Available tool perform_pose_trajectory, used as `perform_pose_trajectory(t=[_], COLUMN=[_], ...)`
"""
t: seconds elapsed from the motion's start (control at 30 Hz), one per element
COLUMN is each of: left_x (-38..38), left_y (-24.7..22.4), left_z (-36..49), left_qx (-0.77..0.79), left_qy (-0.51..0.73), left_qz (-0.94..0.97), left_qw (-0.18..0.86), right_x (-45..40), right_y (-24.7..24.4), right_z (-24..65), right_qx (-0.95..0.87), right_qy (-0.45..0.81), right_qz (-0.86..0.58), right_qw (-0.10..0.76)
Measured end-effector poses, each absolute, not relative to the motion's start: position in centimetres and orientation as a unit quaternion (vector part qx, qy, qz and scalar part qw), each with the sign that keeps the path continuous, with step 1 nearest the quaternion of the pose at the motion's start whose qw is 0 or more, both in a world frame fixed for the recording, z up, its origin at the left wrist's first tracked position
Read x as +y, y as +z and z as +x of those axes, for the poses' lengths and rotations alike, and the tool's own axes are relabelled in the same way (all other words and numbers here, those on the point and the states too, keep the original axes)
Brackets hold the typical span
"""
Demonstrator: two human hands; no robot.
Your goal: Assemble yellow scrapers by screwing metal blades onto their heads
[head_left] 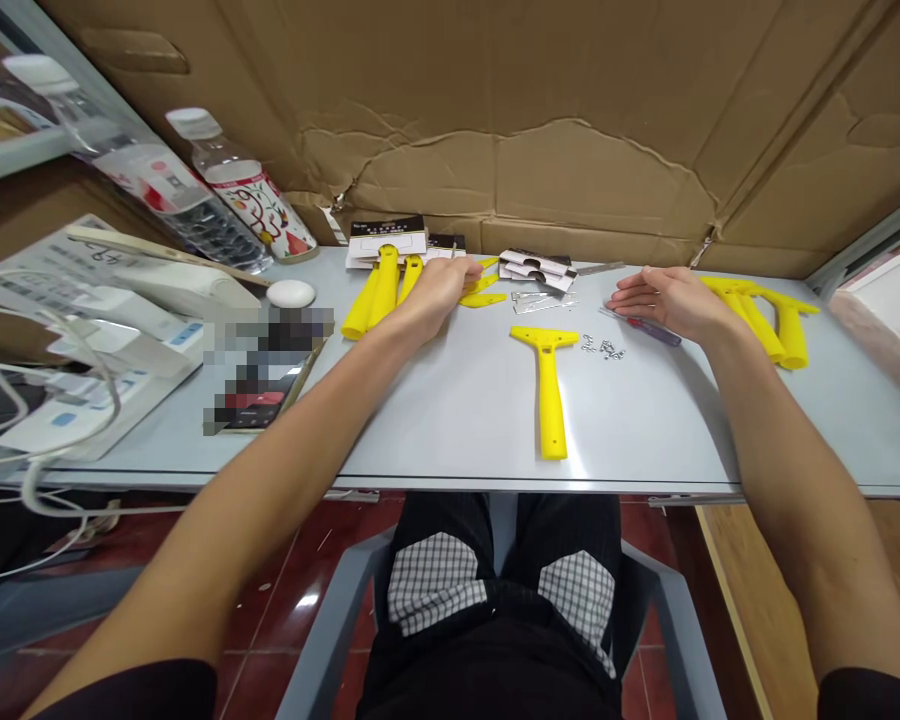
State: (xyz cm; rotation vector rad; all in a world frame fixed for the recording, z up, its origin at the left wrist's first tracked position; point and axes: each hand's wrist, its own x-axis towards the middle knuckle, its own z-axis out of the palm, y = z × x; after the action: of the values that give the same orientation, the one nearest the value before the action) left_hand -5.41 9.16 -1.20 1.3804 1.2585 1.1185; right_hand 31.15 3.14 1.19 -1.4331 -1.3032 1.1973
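Yellow plastic scraper handles lying flat, with screws and a screwdriver

A single yellow scraper handle (pixel 549 395) lay alone at the centre, its wide T-shaped head toward the far side, with a small scatter of silver screws (pixel 604 347) just beside that head. A bunched group of yellow handles (pixel 379 292) lay to its left and another group of yellow handles (pixel 765 322) to its right. A slim screwdriver (pixel 658 332) with a translucent purple grip lay angled near the right group.

On the surface (pixel 450 420), one scraper (pixel 548 390) lies mid-frame with small screws (pixel 604 348) just right of it, left scrapers (pixel 381 292) and right scrapers (pixel 765 318) to either side, and bottles (pixel 232 180) behind at upper left.
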Motion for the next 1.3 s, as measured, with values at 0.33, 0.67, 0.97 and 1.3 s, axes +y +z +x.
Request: perform_pose_trajectory(t=[0.33, 0.67, 0.97, 1.3], left_x=[7.3, 3.9, 3.4, 4.2], left_y=[-0.4, 1.2, -0.8, -1.3], left_z=[-5.8, -4.1, -3.4, -3.6], left_qx=[0.509, 0.443, 0.391, 0.373], left_qy=[0.349, 0.329, 0.151, 0.186], left_qz=[0.761, 0.816, 0.901, 0.894], left_qw=[0.203, 0.174, 0.111, 0.165], right_x=[2.4, 1.8, 1.8, 1.9], right_y=[2.2, 2.2, -0.4, 0.2], right_z=[31.4, 28.6, 25.8, 23.8], right_qx=[-0.576, -0.775, -0.82, -0.83], right_qy=[0.429, 0.097, 0.003, -0.045], right_qz=[-0.599, -0.591, -0.555, -0.55], right_qw=[0.353, 0.202, 0.138, 0.079])
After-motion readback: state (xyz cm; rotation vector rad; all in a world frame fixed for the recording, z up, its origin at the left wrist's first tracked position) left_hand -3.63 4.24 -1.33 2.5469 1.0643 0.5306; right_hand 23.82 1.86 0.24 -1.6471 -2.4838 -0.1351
